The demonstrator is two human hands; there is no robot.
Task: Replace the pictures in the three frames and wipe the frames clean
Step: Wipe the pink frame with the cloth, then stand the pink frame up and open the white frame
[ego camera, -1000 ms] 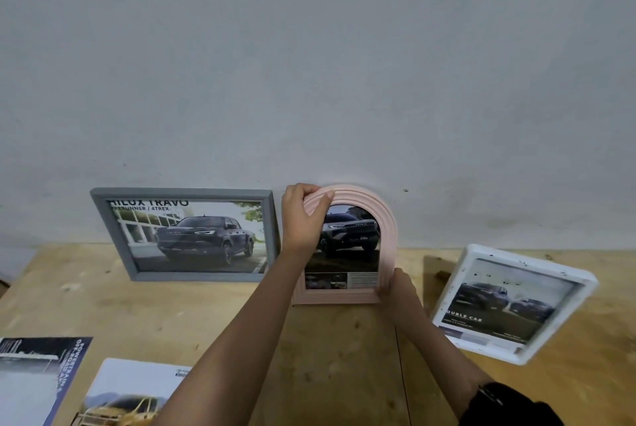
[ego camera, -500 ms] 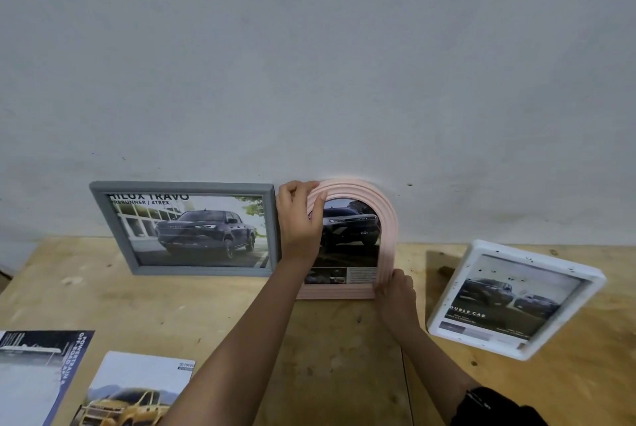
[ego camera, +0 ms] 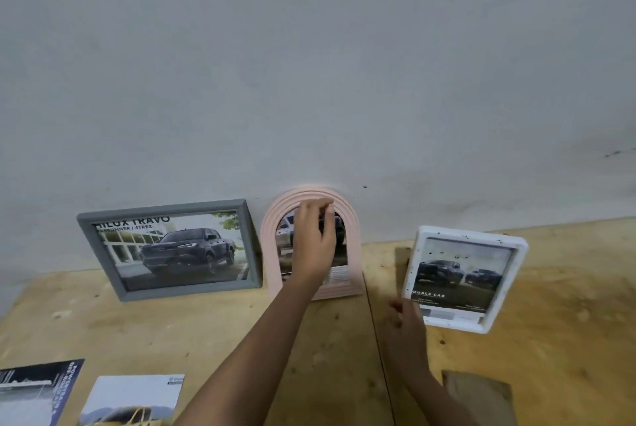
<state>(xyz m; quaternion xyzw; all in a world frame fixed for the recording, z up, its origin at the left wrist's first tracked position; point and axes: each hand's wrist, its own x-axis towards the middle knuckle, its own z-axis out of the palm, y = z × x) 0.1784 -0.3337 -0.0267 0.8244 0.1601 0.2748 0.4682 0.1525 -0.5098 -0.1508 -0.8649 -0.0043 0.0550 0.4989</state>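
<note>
Three frames with car pictures stand on the wooden table [ego camera: 568, 305], along the wall. The grey frame [ego camera: 165, 207] is on the left, and the pink arched frame [ego camera: 356, 253] leans on the wall in the middle. The white speckled frame [ego camera: 521, 250] stands tilted on the right. My left hand [ego camera: 315, 243] hovers in front of the pink frame's picture, fingers loosely curled and holding nothing. My right hand [ego camera: 404, 319] is blurred, just beside the white frame's lower left corner. Its fingers are apart, and I cannot tell whether it touches the frame.
Two brochures lie at the table's near left: a dark blue one [ego camera: 38, 391] and a white one with a yellow car [ego camera: 134, 398]. A flat brown piece [ego camera: 478, 394] lies near my right forearm. The grey wall [ego camera: 309, 64] rises directly behind the frames.
Both hands have let go of the pink frame, which now stands alone against the wall. My right hand has moved right, to the white frame's corner. The view has tilted.
</note>
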